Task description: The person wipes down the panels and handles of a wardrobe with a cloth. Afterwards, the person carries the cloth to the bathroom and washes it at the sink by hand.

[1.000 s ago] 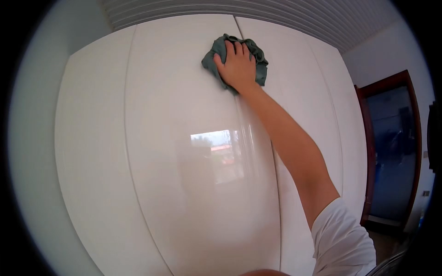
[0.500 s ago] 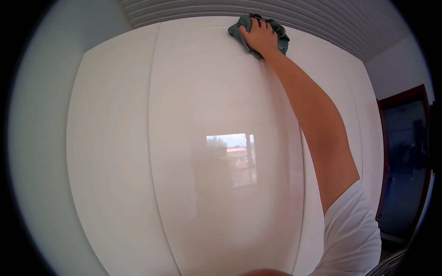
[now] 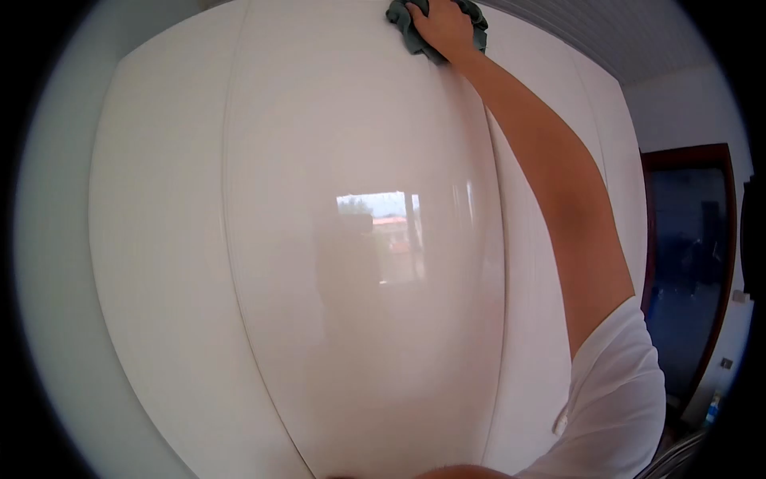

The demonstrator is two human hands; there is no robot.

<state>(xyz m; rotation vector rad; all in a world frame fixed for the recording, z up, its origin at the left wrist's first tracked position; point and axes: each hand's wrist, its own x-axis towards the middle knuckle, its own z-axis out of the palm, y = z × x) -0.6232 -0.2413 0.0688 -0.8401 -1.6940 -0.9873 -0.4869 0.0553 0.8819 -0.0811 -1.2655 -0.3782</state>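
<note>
I have the right hand (image 3: pixel 447 27) gripping the cloth (image 3: pixel 412 38) near twelve o'clock, likely light, soft and limp, best held mid-bunch.

Grey slatted ceiling (image 3: pixel 610 36) between 1 and 2 o'clock. Far wall (image 3: pixel 678 104) at 2, whitish. Reddish-brown door frame (image 3: pixel 686 157) at 3, around dark bluish door panel (image 3: pixel 686 263). Wall plate (image 3: pixel 740 296) just past 3, second, darker plate (image 3: pixel 726 363) below, nearer 4. Blurred bottle-like item (image 3: pixel 712 409), blue and white, at 4. Side wall (image 3: pixel 56 239) at 9, pale grey-green.
</note>
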